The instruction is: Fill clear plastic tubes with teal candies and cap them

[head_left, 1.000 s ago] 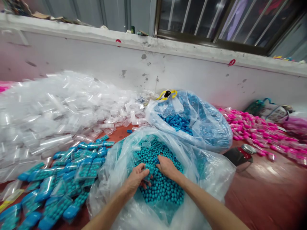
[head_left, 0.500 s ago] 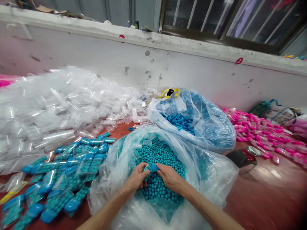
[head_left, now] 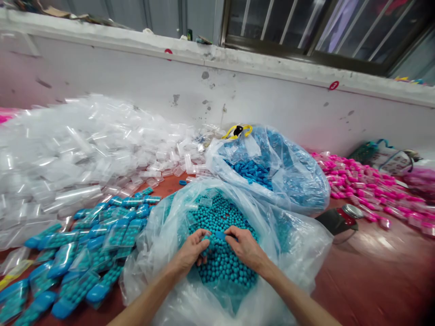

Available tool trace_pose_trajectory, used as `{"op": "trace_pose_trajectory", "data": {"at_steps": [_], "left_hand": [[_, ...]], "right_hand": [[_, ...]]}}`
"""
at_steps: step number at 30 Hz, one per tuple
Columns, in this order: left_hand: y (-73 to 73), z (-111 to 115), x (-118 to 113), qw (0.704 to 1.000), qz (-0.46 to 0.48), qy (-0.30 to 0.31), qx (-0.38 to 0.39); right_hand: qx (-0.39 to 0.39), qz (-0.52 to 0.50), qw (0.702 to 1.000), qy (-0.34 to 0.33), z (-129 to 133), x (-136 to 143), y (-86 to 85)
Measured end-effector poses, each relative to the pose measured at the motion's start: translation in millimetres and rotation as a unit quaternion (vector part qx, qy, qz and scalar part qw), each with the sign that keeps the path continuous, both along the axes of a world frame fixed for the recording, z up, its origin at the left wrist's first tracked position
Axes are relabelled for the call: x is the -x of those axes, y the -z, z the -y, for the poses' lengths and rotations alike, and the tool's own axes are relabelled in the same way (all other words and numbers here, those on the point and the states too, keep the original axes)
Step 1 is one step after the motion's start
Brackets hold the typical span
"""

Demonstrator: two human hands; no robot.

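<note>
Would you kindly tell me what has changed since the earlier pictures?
The right hand has drawn back slightly, and a blue cap now shows plainly in its grip. The left hand stays over the beads, holding a clear case. The bead bag and filled cases look unchanged.

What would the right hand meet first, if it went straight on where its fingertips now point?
Probably the small clear container that the left hand seems to hold, or that hand itself; the blue cap in the right hand would touch first. Depth is hard to judge here.
</note>
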State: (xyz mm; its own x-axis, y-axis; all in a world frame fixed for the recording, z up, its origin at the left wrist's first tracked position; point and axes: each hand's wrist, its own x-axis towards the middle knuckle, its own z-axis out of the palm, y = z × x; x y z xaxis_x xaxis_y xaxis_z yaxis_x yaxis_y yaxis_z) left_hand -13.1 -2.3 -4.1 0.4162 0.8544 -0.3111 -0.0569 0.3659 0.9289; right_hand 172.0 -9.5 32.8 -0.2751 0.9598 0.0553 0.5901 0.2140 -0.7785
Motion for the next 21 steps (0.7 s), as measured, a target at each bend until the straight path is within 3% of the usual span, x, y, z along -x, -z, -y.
{"op": "trace_pose_trajectory", "data": {"at_steps": [4, 9, 14, 19, 21], "left_hand": [[-5.8, 3.0, -5.4, 1.000, 0.030, 0.004, -0.007], [-10.3, 12.2, -9.7, 0.997, 0.061, -0.033, 0.016], [-19.8, 18.5, -14.8, 0.996, 0.048, -0.076, 0.026], [-27.8, 22.4, -18.4, 0.992, 0.006, -0.120, 0.029], [-27.0, 22.8, -16.4, 0.993, 0.000, -0.118, 0.018]], "right_hand": [[0.054, -0.099, 0.990, 0.084, 5.8, 20.4, 0.4], [0.060, -0.122, 0.986, 0.092, 11.0, 30.1, -1.7], [0.086, -0.140, 0.985, 0.043, 10.8, 25.2, -2.9], [-0.016, -0.077, 0.996, -0.033, 11.8, 19.8, -3.4], [-0.013, -0.093, 0.995, -0.043, 12.1, 16.3, -4.7]]}}
